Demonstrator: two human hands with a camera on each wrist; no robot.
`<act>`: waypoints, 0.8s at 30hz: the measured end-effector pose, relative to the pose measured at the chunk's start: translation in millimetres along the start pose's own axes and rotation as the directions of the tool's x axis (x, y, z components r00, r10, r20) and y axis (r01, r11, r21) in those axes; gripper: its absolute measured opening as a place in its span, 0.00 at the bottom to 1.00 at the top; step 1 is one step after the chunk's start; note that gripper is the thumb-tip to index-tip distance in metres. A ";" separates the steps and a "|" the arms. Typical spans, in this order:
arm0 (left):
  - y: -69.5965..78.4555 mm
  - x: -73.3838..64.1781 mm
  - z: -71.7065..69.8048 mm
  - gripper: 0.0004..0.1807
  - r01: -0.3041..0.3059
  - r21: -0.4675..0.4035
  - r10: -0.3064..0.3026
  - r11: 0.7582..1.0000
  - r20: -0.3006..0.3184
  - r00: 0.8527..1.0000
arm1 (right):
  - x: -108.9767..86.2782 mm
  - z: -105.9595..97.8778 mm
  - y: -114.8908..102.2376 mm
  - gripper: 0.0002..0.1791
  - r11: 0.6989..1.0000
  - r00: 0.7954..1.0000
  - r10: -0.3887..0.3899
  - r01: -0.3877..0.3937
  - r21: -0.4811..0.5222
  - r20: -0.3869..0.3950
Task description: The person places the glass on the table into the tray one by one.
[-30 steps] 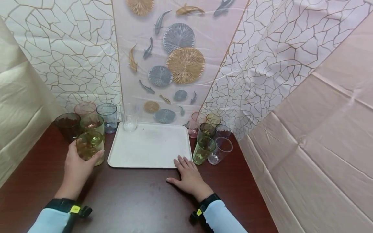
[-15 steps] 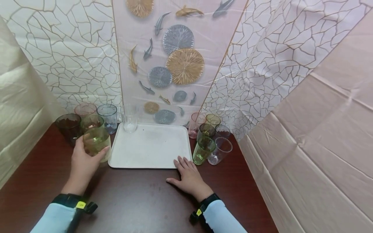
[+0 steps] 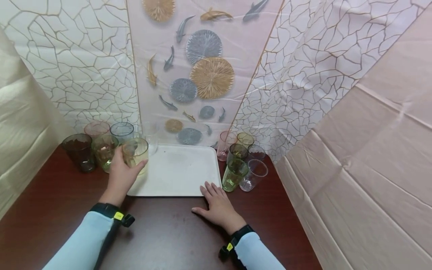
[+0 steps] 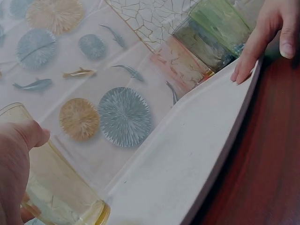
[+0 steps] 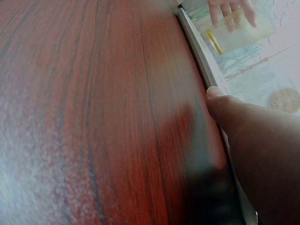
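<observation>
My left hand (image 3: 120,176) grips a transparent yellow tumbler (image 3: 137,148), thumb on one side and fingers on the other. In the head view the tumbler is upright and overlaps the left part of the white tray (image 3: 183,170). The left wrist view has the tumbler's base (image 4: 101,213) close over the tray's surface. A clear tumbler (image 3: 153,140) stands at the tray's back left corner, partly behind the yellow one. With fingers spread, my right hand (image 3: 221,210) rests its fingertips on the tray's front right corner. Its thumb (image 5: 220,96) lies along the front edge in the right wrist view.
Left of the tray stand a dark brown tumbler (image 3: 81,153), a green one (image 3: 105,150), a pink one (image 3: 97,128) and a blue one (image 3: 122,129). Several coloured tumblers, including a green one (image 3: 234,174), cluster on the right. Patterned cloth (image 3: 206,112) hangs behind the dark wooden table (image 3: 162,232).
My left hand has carried the yellow tumbler rightward from the left group to over the tray's left part. My right hand has stayed at the tray's corner.
</observation>
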State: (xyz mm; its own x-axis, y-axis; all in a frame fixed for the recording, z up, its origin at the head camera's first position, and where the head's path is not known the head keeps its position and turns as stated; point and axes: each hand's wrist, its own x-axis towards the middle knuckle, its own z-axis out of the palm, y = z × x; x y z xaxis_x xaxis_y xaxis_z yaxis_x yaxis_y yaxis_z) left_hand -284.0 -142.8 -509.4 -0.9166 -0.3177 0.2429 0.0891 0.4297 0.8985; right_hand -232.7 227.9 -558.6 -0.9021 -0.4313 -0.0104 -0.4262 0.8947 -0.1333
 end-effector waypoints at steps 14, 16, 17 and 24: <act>1.8 29.3 22.6 0.57 -0.015 0.047 0.015 0.999 0.011 1.000 | -1.4 -3.6 -1.2 0.55 1.000 1.000 -0.008 0.008 0.009 -0.004; 1.0 29.2 24.2 0.57 -0.006 0.056 0.005 0.998 0.025 1.000 | -1.7 -5.1 -2.1 0.55 1.000 1.000 -0.010 0.010 0.014 -0.005; 0.6 28.8 25.0 0.57 0.000 0.059 -0.002 0.998 0.031 1.000 | -1.7 -5.9 -2.6 0.54 1.000 1.000 -0.012 0.012 0.015 -0.007; -2.7 26.1 29.0 0.58 0.030 0.067 -0.034 0.997 0.068 0.997 | -1.6 -8.1 -4.9 0.54 1.000 1.000 -0.010 0.010 0.019 -0.001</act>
State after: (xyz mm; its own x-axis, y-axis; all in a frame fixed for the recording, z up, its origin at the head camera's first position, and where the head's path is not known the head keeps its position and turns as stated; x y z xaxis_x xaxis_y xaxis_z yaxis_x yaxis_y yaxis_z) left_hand -319.5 -127.7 -516.1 -0.9433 -0.2744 0.1866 0.0353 0.4761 0.8787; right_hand -229.6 225.2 -549.9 -0.8978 -0.4403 -0.0076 -0.4341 0.8879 -0.1521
